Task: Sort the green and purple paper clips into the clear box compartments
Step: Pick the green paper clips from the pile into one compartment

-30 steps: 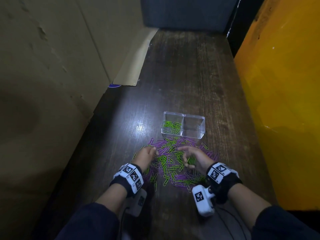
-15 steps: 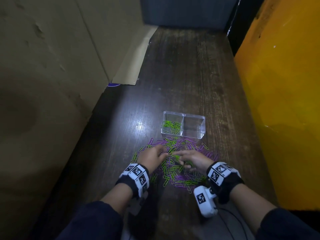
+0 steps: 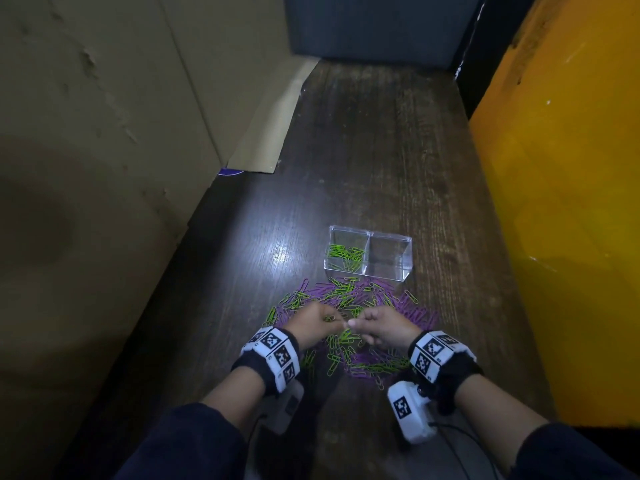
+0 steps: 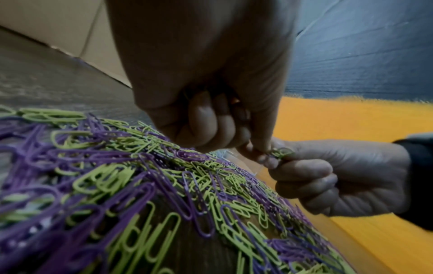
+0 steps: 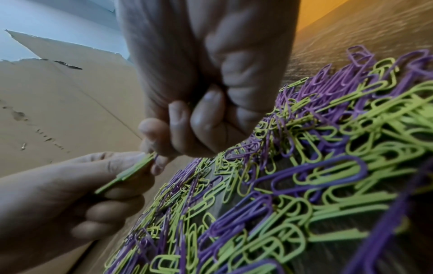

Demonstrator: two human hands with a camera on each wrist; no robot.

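Observation:
A mixed pile of green and purple paper clips (image 3: 349, 299) lies on the dark wooden table in front of the clear box (image 3: 391, 238). The box's left compartment holds green clips (image 3: 344, 254); its right one looks empty. My left hand (image 3: 337, 325) and right hand (image 3: 355, 323) meet fingertip to fingertip just above the pile's middle. In the right wrist view my left hand (image 5: 70, 194) pinches a small stack of green clips (image 5: 126, 174), and my right hand (image 5: 159, 153) pinches its end. In the left wrist view the same green clips (image 4: 281, 153) show between the two hands.
A cardboard wall (image 3: 104, 133) runs along the table's left side, with a flap (image 3: 273, 126) lying on the wood. A yellow panel (image 3: 554, 202) closes the right side and a dark blue panel (image 3: 374, 26) the back. Bare wood (image 3: 374, 150) stretches beyond the box.
Both hands have come in from either side of the pile and now meet at its middle, holding green clips between them.

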